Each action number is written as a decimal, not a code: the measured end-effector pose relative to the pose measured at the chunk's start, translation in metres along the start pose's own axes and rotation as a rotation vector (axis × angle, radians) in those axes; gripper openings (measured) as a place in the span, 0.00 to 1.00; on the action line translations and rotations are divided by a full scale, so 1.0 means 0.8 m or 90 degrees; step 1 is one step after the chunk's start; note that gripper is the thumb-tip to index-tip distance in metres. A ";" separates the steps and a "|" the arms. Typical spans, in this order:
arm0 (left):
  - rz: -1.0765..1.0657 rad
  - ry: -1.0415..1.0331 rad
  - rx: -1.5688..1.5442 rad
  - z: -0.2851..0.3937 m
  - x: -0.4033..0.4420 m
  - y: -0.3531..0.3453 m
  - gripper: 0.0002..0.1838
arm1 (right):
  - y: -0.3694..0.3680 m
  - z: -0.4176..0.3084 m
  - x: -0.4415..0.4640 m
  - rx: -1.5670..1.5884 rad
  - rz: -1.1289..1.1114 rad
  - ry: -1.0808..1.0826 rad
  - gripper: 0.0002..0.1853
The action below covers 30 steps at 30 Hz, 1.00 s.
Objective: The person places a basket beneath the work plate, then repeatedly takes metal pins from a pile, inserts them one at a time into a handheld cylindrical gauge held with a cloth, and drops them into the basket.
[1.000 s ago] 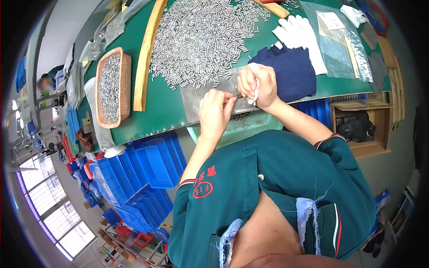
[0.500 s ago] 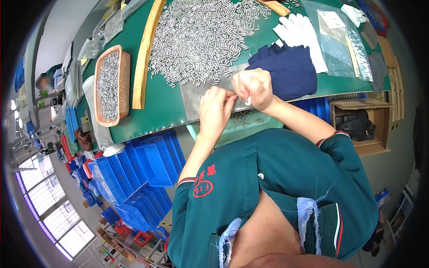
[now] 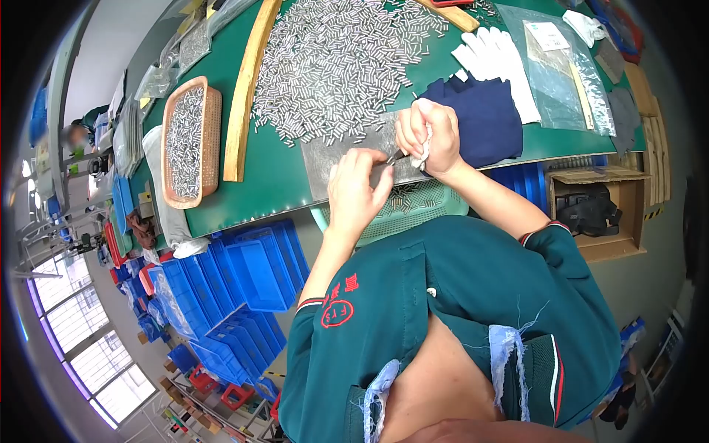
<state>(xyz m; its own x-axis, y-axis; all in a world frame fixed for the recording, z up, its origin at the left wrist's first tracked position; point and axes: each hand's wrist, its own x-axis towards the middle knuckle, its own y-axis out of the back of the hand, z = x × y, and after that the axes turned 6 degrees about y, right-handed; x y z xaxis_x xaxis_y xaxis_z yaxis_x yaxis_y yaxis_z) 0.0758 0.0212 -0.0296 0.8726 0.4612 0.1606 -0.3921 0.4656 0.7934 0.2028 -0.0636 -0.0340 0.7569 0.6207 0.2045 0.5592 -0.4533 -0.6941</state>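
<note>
My left hand [image 3: 357,184] is closed at the fingertips around a small metal pin [image 3: 390,162], which the fingers partly hide. Wrapped in my right hand [image 3: 430,136] is a thin dark-tipped tool with a white-wrapped handle [image 3: 425,151]. Its tip meets or nearly meets the pin; contact is too small to tell. Both hands are over a grey mat [image 3: 332,162] at the table's front edge. Beneath them sits a pale green mesh basket [image 3: 377,230] with metal pins in it. A large heap of similar pins [image 3: 332,70] lies beyond the mat.
A wooden strip [image 3: 244,96] borders the heap on the left, beside a brown basket [image 3: 212,140] of pins. To the right are navy cloth [image 3: 487,122], a white glove [image 3: 502,63] and plastic bags [image 3: 550,88]. Blue bins [image 3: 258,277] and a cardboard box [image 3: 628,236] stand below table level.
My right hand has shifted slightly and turned, showing the tool's dark tip. The left thumb and index finger have spread a little around the pin. The view has moved slightly.
</note>
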 end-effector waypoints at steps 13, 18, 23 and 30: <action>-0.005 0.016 0.027 -0.008 -0.002 -0.010 0.06 | 0.003 -0.002 -0.002 0.042 -0.031 -0.038 0.23; -0.016 0.028 0.039 -0.007 -0.002 -0.009 0.06 | 0.002 0.002 -0.006 0.020 -0.031 -0.041 0.24; -0.014 0.017 0.015 -0.012 0.000 -0.010 0.06 | 0.002 0.000 -0.002 -0.008 -0.052 -0.018 0.23; -0.019 0.019 -0.009 -0.014 -0.001 -0.010 0.06 | 0.002 -0.001 0.000 0.036 -0.012 -0.018 0.23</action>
<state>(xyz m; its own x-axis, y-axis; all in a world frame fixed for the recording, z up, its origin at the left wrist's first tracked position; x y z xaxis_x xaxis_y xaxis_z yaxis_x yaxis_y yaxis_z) 0.0750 0.0255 -0.0422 0.8752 0.4689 0.1185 -0.3697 0.4904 0.7892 0.2041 -0.0648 -0.0344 0.7365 0.6467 0.1982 0.5524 -0.4059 -0.7281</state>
